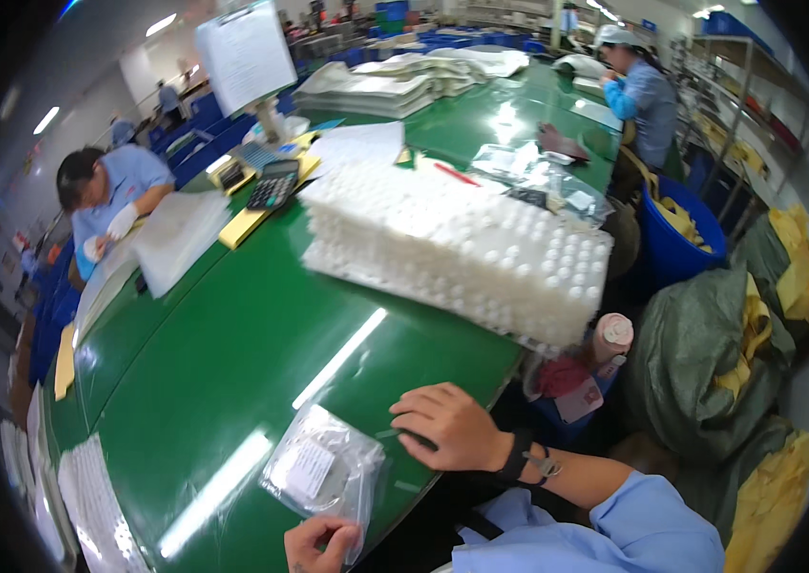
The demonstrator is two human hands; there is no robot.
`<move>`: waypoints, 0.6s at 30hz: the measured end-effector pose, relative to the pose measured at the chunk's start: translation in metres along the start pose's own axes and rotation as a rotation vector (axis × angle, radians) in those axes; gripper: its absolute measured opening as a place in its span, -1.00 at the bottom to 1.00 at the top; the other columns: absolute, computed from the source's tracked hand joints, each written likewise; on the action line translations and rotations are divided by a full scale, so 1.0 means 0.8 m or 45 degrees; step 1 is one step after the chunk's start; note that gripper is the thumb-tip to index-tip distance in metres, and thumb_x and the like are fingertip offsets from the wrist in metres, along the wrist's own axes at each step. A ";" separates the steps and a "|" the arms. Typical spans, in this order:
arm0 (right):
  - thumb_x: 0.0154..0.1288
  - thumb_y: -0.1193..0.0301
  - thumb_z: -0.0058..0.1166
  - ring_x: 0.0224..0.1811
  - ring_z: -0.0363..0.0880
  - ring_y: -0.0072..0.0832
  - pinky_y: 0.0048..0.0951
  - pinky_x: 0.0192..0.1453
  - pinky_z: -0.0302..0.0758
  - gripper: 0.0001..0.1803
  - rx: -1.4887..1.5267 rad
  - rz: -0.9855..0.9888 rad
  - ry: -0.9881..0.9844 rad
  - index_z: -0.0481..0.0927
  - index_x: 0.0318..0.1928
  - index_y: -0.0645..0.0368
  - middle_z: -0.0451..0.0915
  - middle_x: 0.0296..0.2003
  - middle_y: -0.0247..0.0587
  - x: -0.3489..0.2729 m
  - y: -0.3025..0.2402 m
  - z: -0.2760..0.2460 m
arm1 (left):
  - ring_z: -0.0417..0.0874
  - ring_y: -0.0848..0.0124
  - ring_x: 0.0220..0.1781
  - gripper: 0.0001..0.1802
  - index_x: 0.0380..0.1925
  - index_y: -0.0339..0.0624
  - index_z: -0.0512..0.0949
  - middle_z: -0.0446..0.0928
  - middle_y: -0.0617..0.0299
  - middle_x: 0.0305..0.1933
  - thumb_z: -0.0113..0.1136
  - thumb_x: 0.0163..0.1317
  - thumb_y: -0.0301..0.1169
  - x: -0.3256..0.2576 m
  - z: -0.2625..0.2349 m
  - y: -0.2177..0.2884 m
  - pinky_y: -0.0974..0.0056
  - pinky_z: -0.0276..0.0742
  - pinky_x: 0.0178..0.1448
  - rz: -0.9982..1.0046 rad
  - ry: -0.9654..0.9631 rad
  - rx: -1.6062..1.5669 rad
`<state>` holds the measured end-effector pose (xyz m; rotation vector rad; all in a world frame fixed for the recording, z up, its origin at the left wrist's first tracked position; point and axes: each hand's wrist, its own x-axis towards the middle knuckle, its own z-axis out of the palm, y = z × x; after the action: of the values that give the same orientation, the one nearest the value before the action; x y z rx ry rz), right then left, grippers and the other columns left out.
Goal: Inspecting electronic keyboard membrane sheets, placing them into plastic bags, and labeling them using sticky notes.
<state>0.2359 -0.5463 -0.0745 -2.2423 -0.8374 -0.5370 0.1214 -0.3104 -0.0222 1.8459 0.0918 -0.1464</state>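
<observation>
A clear plastic bag (363, 456) with a white printed label (310, 468) lies on the green table (223, 363) in front of me. Something pale and coiled shows through its film, but I cannot make out its kind. My left hand (321, 546), at the lower edge of the view, has its thumb and fingers closed at the bag's near end. To the right of the bag, my right hand (457, 427) hovers by the table's edge. Its fingers are bent and apart, with nothing visible in them. A dark band circles that wrist.
A stack of white bumpy trays (452, 253) stands beyond my hands. A calculator (273, 184) and papers lie behind it. One co-worker (118, 191) sits at the left, another (643, 95) at the far right. Blue bin (676, 239) and green sacks (700, 363) line the right.
</observation>
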 end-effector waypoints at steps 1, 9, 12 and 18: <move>0.14 0.36 0.14 -0.02 0.53 -0.35 -0.32 0.06 0.41 -0.84 0.023 -0.026 0.014 0.59 -0.28 0.15 0.60 -0.16 -0.30 -0.002 0.003 0.000 | 0.49 0.59 -0.49 -0.89 -0.38 -0.37 0.62 0.55 0.30 -0.51 0.21 0.20 -0.51 0.001 0.005 0.001 0.46 0.38 -0.41 0.006 0.004 0.066; 0.19 0.51 0.08 -0.11 0.55 -0.33 -0.35 -0.02 0.44 -0.84 0.494 0.017 0.041 0.57 -0.18 0.14 0.59 -0.17 -0.27 -0.033 0.016 -0.006 | 0.52 0.51 -0.41 -0.81 -0.24 -0.34 0.61 0.58 0.23 -0.43 0.16 0.30 -0.40 0.006 0.039 -0.009 0.40 0.46 -0.31 0.030 0.047 0.621; 0.13 0.54 0.12 -0.18 0.55 -0.25 -0.26 -0.06 0.45 -0.83 0.658 0.012 0.479 0.58 -0.22 0.15 0.59 -0.26 -0.17 -0.064 0.013 -0.034 | 0.52 0.52 -0.41 -0.80 -0.26 -0.35 0.60 0.59 0.22 -0.42 0.16 0.30 -0.40 0.013 0.029 -0.023 0.39 0.47 -0.31 0.180 0.131 0.760; 0.18 0.64 0.01 -0.28 0.57 -0.34 -0.38 -0.22 0.49 -0.76 0.218 0.492 1.074 0.55 -0.13 0.20 0.58 -0.28 -0.15 -0.142 0.103 -0.120 | 0.59 0.33 -0.38 -0.82 -0.33 -0.34 0.62 0.59 0.09 -0.45 0.17 0.24 -0.42 0.029 -0.006 -0.011 0.27 0.51 -0.26 0.127 0.211 1.093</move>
<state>0.1996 -0.7085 -0.1103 -1.6987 -0.0145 -1.0550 0.1431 -0.3038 -0.0329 2.7129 0.0534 0.0532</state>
